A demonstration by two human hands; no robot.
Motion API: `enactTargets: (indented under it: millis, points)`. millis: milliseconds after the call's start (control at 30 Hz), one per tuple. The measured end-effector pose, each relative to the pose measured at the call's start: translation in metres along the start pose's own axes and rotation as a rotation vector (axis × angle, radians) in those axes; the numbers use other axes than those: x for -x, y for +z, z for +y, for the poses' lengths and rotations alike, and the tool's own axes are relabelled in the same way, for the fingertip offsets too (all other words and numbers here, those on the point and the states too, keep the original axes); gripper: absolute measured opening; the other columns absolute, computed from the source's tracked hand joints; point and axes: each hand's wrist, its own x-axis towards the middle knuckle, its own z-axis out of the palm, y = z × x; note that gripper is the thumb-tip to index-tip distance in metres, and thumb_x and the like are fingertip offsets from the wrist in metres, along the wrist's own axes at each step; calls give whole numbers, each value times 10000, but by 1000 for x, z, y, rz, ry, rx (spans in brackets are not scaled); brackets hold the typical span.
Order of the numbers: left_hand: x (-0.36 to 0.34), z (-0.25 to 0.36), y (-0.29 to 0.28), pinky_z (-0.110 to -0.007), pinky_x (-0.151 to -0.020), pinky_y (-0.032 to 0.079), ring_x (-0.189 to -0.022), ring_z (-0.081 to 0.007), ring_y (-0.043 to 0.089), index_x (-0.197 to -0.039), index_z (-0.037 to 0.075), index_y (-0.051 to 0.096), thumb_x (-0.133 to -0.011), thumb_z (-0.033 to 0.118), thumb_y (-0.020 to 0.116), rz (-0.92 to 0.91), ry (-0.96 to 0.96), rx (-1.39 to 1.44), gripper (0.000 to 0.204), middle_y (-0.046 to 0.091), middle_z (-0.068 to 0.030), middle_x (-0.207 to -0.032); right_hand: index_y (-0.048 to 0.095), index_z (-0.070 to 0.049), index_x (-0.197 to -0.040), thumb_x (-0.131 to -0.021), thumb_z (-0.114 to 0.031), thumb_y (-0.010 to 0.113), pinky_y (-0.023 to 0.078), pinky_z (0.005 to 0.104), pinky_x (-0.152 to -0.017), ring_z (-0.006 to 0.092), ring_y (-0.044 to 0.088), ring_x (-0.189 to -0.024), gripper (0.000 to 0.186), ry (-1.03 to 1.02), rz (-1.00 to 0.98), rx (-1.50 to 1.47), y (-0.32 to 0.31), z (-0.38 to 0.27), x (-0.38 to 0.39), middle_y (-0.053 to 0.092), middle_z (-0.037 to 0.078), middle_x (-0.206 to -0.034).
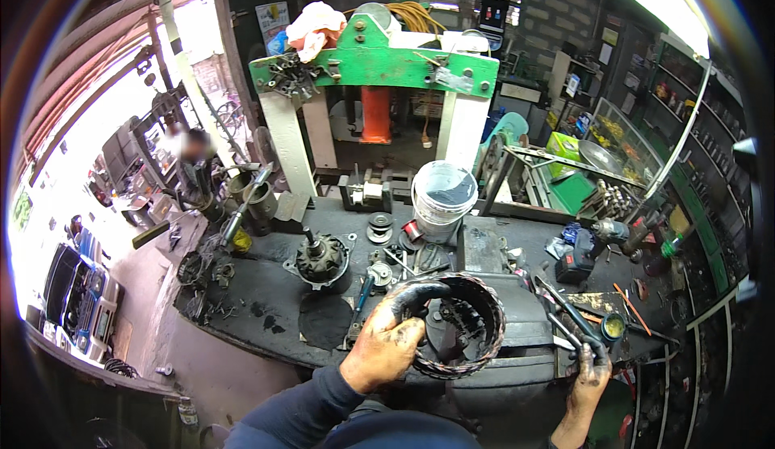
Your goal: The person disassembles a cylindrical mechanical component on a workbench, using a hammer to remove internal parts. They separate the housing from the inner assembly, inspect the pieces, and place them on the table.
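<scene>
My left hand [387,340], its fingers blackened with grease, is closed on the near left rim of a dark hollow ring [494,320]. The ring has a rough, braided-looking edge, like a motor stator, and dark parts show through its opening. Farther right, my blackened right hand [589,380] is closed round the near end of a long dark two-armed tool [567,308], which looks like pliers with its arms apart. Beside that hand stands a small open tin [613,326] with yellowish contents. A round motor part with an upright shaft [316,259] stands left of the ring.
A green-topped press frame [387,65] rises behind the dark workbench [242,287]. On the bench stand a white bucket [442,199] and a black-and-grey power drill [609,235]. A blue-handled tool [365,294] lies left of the ring. Another person [194,166] is at the far left.
</scene>
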Motion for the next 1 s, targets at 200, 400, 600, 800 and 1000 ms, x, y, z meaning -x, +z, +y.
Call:
enactTargets:
  millis: [200,400,600,800,1000]
  points:
    - [1,-7,1,-300,-978,502,-1130,-162,618,-1349,-16,604,-828,-46,456,-4,-26,17,542,668,-106,-1255,710,30,-1070,-1004,-86,646,465,238,-656,89,601,-772,148,24,-92,-22,7,0,15,679,37,-940]
    - [-1,-18,-3,-357,-1079,467,-1195,-277,625,-1269,-68,631,-779,-55,505,-31,357,-464,505,643,-189,-1301,711,25,-1089,-1011,-105,649,424,221,-654,67,575,-791,163,-57,17,-14,0,18,6,662,21,-926]
    - [-2,-20,-3,-373,-1104,451,-1232,-297,611,-1264,-81,625,-777,-63,496,-32,457,-586,505,625,-211,-1322,718,19,-1102,-1014,-112,667,485,258,-710,112,602,-808,165,-234,-60,169,14,67,-78,691,54,-954]
    - [0,-24,-1,-471,-1133,421,-1271,-400,567,-996,-53,684,-795,4,589,-14,357,-462,229,613,-259,-1325,705,25,-1086,-916,-6,683,520,311,-729,154,637,-773,174,47,-193,288,52,161,-195,723,83,-893]
    - [-1,-21,1,-474,-1110,432,-1256,-423,558,-1174,-64,666,-798,-15,585,57,466,-576,388,592,-268,-1317,654,-43,-1077,-895,4,639,456,303,-550,141,570,-641,188,354,-216,160,88,244,-235,692,57,-855]
